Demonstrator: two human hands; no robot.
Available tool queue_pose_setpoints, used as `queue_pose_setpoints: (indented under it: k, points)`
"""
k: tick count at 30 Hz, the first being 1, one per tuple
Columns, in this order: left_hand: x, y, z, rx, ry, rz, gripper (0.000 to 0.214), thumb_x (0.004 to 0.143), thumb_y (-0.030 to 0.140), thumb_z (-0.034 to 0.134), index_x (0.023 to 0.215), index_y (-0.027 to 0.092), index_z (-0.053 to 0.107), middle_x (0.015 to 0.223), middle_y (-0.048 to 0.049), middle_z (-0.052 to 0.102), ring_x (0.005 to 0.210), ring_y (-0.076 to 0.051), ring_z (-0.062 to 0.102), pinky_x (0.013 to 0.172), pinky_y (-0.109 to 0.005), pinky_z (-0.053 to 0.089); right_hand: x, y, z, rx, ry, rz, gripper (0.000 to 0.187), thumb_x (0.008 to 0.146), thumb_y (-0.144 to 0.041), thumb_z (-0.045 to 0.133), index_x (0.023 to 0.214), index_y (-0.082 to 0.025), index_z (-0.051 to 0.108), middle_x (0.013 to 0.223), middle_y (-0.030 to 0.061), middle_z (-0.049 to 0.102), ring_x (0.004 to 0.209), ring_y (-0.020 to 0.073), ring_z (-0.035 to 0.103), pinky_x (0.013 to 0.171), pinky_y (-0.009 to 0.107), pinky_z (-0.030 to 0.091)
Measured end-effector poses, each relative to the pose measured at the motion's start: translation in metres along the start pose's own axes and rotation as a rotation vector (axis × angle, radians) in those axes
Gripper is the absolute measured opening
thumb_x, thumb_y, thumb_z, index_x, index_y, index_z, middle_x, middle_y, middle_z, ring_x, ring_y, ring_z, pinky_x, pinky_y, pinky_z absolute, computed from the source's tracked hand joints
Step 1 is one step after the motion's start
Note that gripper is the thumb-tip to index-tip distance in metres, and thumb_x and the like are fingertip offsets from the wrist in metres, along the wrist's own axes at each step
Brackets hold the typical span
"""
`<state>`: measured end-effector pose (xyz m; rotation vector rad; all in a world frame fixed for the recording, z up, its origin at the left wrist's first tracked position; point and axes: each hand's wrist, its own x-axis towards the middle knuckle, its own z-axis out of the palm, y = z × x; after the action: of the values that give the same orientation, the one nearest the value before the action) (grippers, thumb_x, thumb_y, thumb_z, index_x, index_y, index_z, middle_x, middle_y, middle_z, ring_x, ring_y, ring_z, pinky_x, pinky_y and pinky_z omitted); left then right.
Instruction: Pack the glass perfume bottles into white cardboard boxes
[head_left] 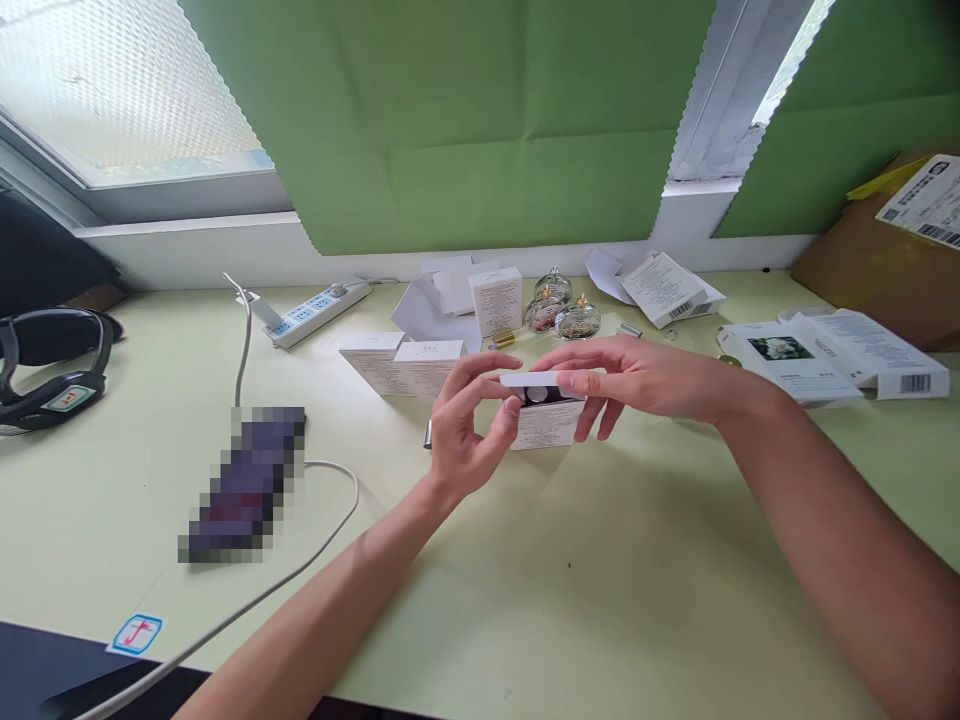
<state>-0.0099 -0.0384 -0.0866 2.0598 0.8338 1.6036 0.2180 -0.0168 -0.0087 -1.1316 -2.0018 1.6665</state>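
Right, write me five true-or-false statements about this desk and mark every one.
1. The left hand and right hand are both at a white box. True.
2. That white box is fully shut. False: its flap is raised, leaving a gap.
3. A power strip lies left of the round bottles. True.
4. The blind is red. False: the blind is green.
5. A cardboard carton sits at the far right. True.
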Motion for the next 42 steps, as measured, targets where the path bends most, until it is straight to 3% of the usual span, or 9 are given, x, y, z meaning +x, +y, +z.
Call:
queue_pose_setpoints:
  k: [5, 9, 14, 18, 29, 35, 42]
  points:
    - [-0.0014, -0.0018, 0.0065, -0.201, 0.030, -0.078, 0.018, 0.093, 0.030, 0.063, 0.094, 0.022, 0.046, 0.112, -0.0081, 0.063, 0.106, -0.021, 0.064, 0.087, -0.040, 0.056, -0.0014, 0.0026, -0.0014, -0.070, -0.024, -0.044, 0.044, 0.094, -0.051, 0.059, 0.136, -0.039, 0.059, 0.139, 0.0036, 0.060, 0.085, 0.0185, 0.076, 0.069, 0.031, 0.065]
    - [-0.0008, -0.0023, 0.0075, -0.168, -0.035, -0.124, 0.013, 0.096, 0.029, 0.059, 0.107, 0.023, 0.055, 0.115, -0.0101, 0.061, 0.108, -0.021, 0.062, 0.087, -0.037, 0.055, -0.0019, 0.0033, -0.0013, -0.089, -0.013, -0.063, 0.048, 0.093, -0.049, 0.060, 0.141, -0.040, 0.055, 0.136, 0.0031, 0.063, 0.088, 0.0191, 0.076, 0.073, 0.033, 0.066]
    - [0.0003, -0.0019, 0.0045, -0.111, -0.099, -0.078, 0.014, 0.097, 0.025, 0.056, 0.108, 0.023, 0.064, 0.115, -0.0101, 0.060, 0.109, -0.021, 0.061, 0.086, -0.036, 0.056, -0.0024, 0.0011, -0.0015, -0.114, 0.000, -0.049, 0.050, 0.094, -0.048, 0.060, 0.142, -0.041, 0.054, 0.138, 0.0017, 0.062, 0.089, 0.0204, 0.076, 0.075, 0.036, 0.066]
    - [0.0000, -0.0029, 0.0034, -0.103, -0.123, -0.042, 0.016, 0.097, 0.021, 0.056, 0.109, 0.024, 0.066, 0.116, -0.0098, 0.060, 0.111, -0.021, 0.061, 0.089, -0.038, 0.056, -0.0037, -0.0001, -0.0027, -0.130, 0.009, -0.050, 0.047, 0.094, -0.048, 0.060, 0.140, -0.043, 0.056, 0.144, -0.0005, 0.057, 0.091, 0.0217, 0.076, 0.075, 0.037, 0.067]
    - [-0.0004, -0.0015, 0.0020, -0.080, -0.168, -0.052, 0.015, 0.096, 0.020, 0.056, 0.107, 0.024, 0.067, 0.117, -0.0101, 0.059, 0.110, -0.022, 0.060, 0.094, -0.041, 0.053, -0.0052, -0.0012, -0.0038, -0.116, 0.008, -0.008, 0.049, 0.091, -0.047, 0.063, 0.140, -0.040, 0.056, 0.139, 0.0018, 0.061, 0.094, 0.0226, 0.075, 0.079, 0.038, 0.066]
    - [0.0008, -0.0001, 0.0025, -0.169, -0.191, -0.114, 0.015, 0.096, 0.023, 0.057, 0.109, 0.024, 0.064, 0.118, -0.0090, 0.053, 0.113, -0.021, 0.056, 0.093, -0.038, 0.051, -0.0067, -0.0043, -0.0038, -0.074, -0.001, 0.030, 0.045, 0.094, -0.051, 0.057, 0.138, -0.039, 0.058, 0.143, 0.0020, 0.057, 0.096, 0.0217, 0.075, 0.084, 0.039, 0.065]
    - [0.0012, -0.0004, 0.0028, -0.239, -0.218, -0.190, 0.019, 0.097, 0.029, 0.056, 0.114, 0.024, 0.062, 0.120, -0.0098, 0.050, 0.116, -0.023, 0.052, 0.093, -0.037, 0.049, -0.0070, -0.0027, -0.0039, -0.065, 0.010, 0.035, 0.045, 0.095, -0.048, 0.058, 0.138, -0.038, 0.058, 0.134, 0.0037, 0.063, 0.089, 0.0204, 0.076, 0.081, 0.038, 0.065]
